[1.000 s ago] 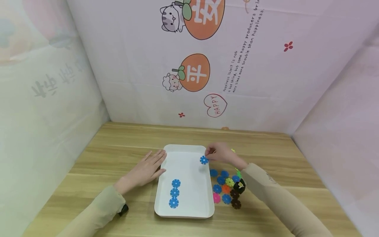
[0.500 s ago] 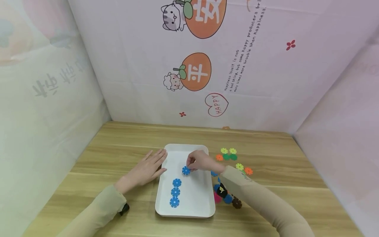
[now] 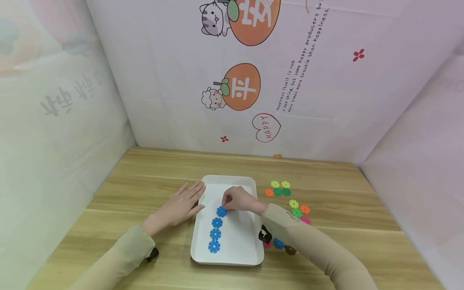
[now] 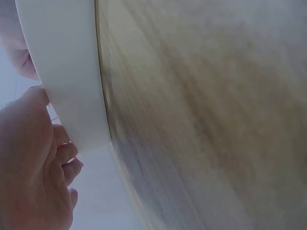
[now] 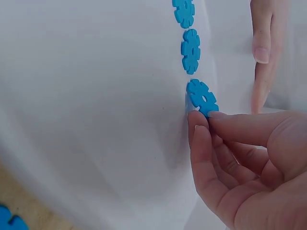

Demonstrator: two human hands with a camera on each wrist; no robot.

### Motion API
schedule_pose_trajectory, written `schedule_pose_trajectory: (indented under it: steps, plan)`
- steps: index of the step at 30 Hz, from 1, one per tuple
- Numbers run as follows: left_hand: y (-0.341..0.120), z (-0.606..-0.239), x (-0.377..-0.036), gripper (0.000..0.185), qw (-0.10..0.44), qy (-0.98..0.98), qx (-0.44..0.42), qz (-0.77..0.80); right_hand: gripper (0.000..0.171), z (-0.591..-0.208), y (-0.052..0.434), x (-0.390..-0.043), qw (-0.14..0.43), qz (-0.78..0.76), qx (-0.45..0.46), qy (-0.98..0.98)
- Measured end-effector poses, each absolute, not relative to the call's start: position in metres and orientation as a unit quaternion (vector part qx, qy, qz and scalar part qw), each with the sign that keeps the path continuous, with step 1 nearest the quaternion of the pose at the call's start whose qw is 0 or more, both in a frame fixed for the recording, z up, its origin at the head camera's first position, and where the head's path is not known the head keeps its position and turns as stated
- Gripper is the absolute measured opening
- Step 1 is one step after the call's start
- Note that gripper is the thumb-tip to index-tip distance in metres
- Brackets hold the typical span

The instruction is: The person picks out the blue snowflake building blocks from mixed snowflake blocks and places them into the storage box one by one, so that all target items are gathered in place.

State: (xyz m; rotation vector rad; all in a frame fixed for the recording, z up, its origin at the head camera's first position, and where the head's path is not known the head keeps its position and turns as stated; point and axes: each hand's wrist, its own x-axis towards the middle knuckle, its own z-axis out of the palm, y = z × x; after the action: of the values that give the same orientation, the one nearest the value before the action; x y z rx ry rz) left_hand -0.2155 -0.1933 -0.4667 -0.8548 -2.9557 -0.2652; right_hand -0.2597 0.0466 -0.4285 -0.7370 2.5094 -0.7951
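Note:
Between thumb and fingers my right hand (image 3: 237,199) pinches a blue notched disc (image 5: 202,96), tilted a little over the white tray (image 3: 239,245). Toward the near end of the tray, three more blue discs (image 3: 215,233) lie in a line, close to the held one. My left hand (image 3: 181,205) rests with straight fingers at the tray's left rim. In the left wrist view that hand (image 4: 38,163) touches the tray's outer wall (image 4: 67,72). The right wrist view shows the held disc just apart from the row.
Right of the tray, loose notched discs lie on the wooden table (image 3: 326,189): yellow discs (image 3: 285,184), green discs (image 3: 286,192), orange discs (image 3: 305,209) and others. My right sleeve (image 3: 311,237) covers some of them. A patterned cloth wall (image 3: 174,100) stands behind the table.
My right hand has carried the blue disc from the tray's right rim leftward, down to the far end of the blue row. The left hand has stayed at the rim.

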Motion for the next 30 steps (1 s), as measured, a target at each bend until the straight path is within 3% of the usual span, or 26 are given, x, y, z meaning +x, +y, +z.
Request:
schedule_pose_trajectory:
  steps: [30]
  plan:
    - [-0.1928, -0.4668, -0.2157, 0.068, 0.026, -0.959, -0.271, -0.083, 0.006, -0.4297, 0.0375, -0.2600, 0.209, -0.277, -0.246, 0.905]
